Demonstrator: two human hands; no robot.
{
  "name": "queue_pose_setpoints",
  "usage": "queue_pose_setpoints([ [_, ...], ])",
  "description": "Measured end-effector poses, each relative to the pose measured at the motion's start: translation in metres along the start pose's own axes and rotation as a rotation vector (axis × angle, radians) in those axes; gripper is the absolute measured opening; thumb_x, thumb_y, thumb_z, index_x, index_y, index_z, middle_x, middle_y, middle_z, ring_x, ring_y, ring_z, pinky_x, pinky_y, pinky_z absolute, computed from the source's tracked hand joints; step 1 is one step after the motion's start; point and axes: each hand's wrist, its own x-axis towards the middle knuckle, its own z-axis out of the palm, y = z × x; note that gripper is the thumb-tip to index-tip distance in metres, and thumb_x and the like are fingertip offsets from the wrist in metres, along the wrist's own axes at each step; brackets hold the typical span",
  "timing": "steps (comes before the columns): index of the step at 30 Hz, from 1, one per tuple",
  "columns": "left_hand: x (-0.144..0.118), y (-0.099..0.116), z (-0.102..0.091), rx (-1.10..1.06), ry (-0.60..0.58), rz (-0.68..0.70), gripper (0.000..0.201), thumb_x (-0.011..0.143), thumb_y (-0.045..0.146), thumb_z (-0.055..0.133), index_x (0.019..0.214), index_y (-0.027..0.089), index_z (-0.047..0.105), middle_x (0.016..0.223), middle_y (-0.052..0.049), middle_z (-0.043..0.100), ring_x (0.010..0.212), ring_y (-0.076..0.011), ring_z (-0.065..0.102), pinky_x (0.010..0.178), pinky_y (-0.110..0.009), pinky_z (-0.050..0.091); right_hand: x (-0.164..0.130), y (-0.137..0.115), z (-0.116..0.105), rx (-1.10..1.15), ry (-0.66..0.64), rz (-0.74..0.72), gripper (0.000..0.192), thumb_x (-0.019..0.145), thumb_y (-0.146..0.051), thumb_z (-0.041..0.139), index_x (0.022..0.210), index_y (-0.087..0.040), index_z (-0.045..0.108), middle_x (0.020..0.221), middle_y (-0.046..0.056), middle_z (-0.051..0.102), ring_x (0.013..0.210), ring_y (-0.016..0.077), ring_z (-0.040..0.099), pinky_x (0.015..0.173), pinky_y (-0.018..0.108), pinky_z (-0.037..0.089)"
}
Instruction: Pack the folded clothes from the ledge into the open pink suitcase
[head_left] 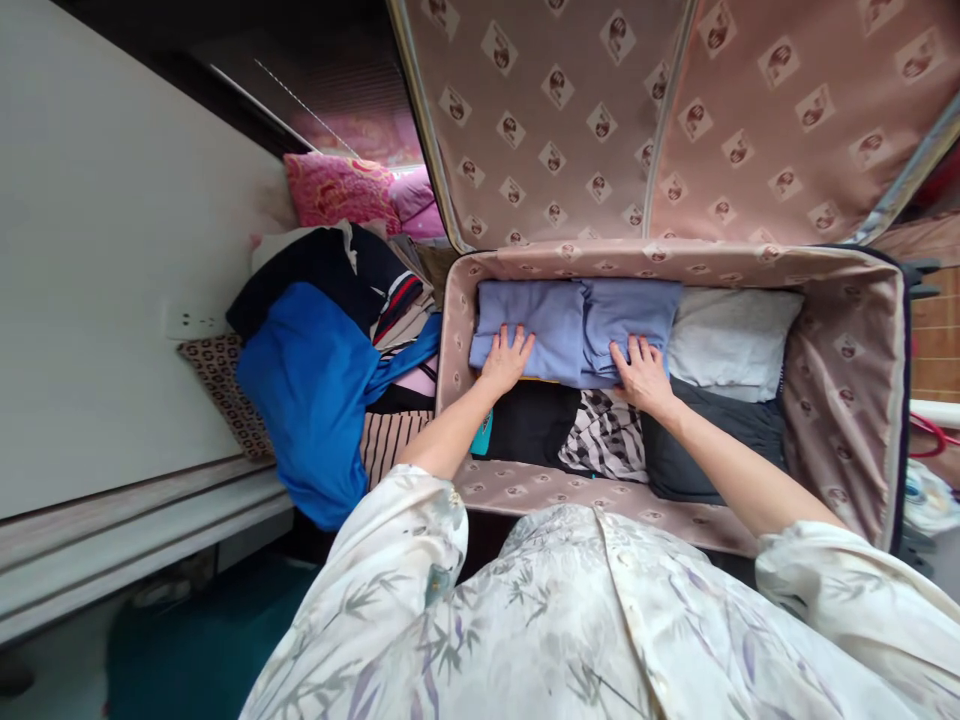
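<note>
Our floral sleeves (570, 620) fill the foreground. Beyond them, our left hand (507, 360) and right hand (642, 374) lie flat, fingers spread, on the folded lavender garment (574, 315) at the far side of the open suitcase (847, 400). Just beside it lies a white folded cloth (731, 340); nearer us, black clothes (709, 450) and a zebra-patterned piece (604, 435). Left of the case we see a heap with a blue garment (315, 400).

Loose pale blouse, leaf print

The person's cream blouse (600, 620) carries grey-lilac bamboo leaves, a buttoned front placket at 6 o'clock, and short wide sleeves (409, 520) leaving both forearms bare.
</note>
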Motion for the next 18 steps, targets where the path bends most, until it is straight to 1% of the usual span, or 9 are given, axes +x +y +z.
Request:
queue_pose_setpoints([
  [2,0.001,0.000,-0.005,-0.012,-0.028,0.011,0.063,0.096,0.012,0.039,0.157,0.022,0.050,0.168,-0.016,0.037,0.161,-0.0422,0.014,0.125,-0.065,0.020,0.000,0.001,-0.001,0.002,-0.002,-0.007,0.092,0.079,-0.031,0.069,0.161,-0.012,0.031,0.166,0.030,0.029,0.150,0.0498,0.024,0.114,0.060,0.025],
  [4,0.004,0.002,-0.005,-0.019,-0.020,-0.002,0.062,0.096,0.013,0.041,0.157,0.021,0.051,0.166,-0.017,0.038,0.160,-0.0437,0.016,0.124,-0.066,0.021,0.001,0.001,-0.002,-0.007,-0.006,-0.002,0.090,0.080,-0.030,0.068,0.160,-0.012,0.032,0.165,0.029,0.030,0.150,0.0499,0.024,0.113,0.060,0.025],
  [7,0.007,0.008,0.005,-0.039,0.042,-0.039,0.060,0.096,0.014,0.044,0.155,0.018,0.052,0.165,-0.021,0.039,0.159,-0.0451,0.018,0.125,-0.069,0.015,0.003,-0.004,-0.002,-0.017,0.000,0.015,0.088,0.080,-0.027,0.066,0.160,-0.013,0.033,0.164,0.029,0.032,0.149,0.0501,0.026,0.112,0.061,0.025],
  [9,0.007,0.009,0.013,-0.063,0.070,-0.058,0.057,0.096,0.015,0.045,0.153,0.017,0.054,0.165,-0.023,0.039,0.159,-0.0450,0.019,0.125,-0.069,0.013,0.004,-0.008,-0.003,-0.031,0.006,0.028,0.087,0.081,-0.027,0.066,0.160,-0.014,0.033,0.164,0.029,0.032,0.148,0.0502,0.026,0.112,0.060,0.025],
  [12,0.004,0.006,0.023,-0.078,0.081,-0.044,0.057,0.097,0.014,0.045,0.153,0.021,0.054,0.165,-0.021,0.040,0.160,-0.0429,0.019,0.125,-0.068,0.014,0.004,-0.011,-0.001,-0.092,0.016,0.025,0.094,0.079,-0.029,0.070,0.162,-0.014,0.028,0.163,0.031,0.032,0.148,0.0518,0.027,0.112,0.060,0.025],
  [14,0.003,0.004,0.026,-0.048,0.071,-0.025,0.060,0.098,0.013,0.043,0.156,0.025,0.051,0.166,-0.019,0.038,0.160,-0.0420,0.019,0.124,-0.069,0.014,0.004,-0.012,0.001,-0.137,0.024,0.006,0.097,0.078,-0.030,0.071,0.163,-0.013,0.026,0.163,0.033,0.032,0.147,0.0530,0.029,0.113,0.061,0.025],
  [15,0.003,0.003,0.026,-0.020,0.060,-0.023,0.062,0.098,0.012,0.041,0.158,0.026,0.049,0.167,-0.019,0.037,0.160,-0.0425,0.019,0.123,-0.070,0.015,0.005,-0.013,0.002,-0.154,0.029,-0.003,0.095,0.080,-0.029,0.070,0.163,-0.012,0.026,0.162,0.034,0.033,0.147,0.0530,0.031,0.113,0.062,0.025],
  [18,0.007,0.003,0.017,0.067,-0.020,-0.028,0.065,0.098,0.010,0.040,0.160,0.027,0.045,0.167,-0.022,0.035,0.157,-0.0454,0.024,0.119,-0.071,0.020,0.008,-0.014,0.005,-0.183,0.040,-0.011,0.080,0.087,-0.025,0.061,0.160,-0.009,0.033,0.158,0.036,0.039,0.143,0.0515,0.038,0.111,0.062,0.028],
])
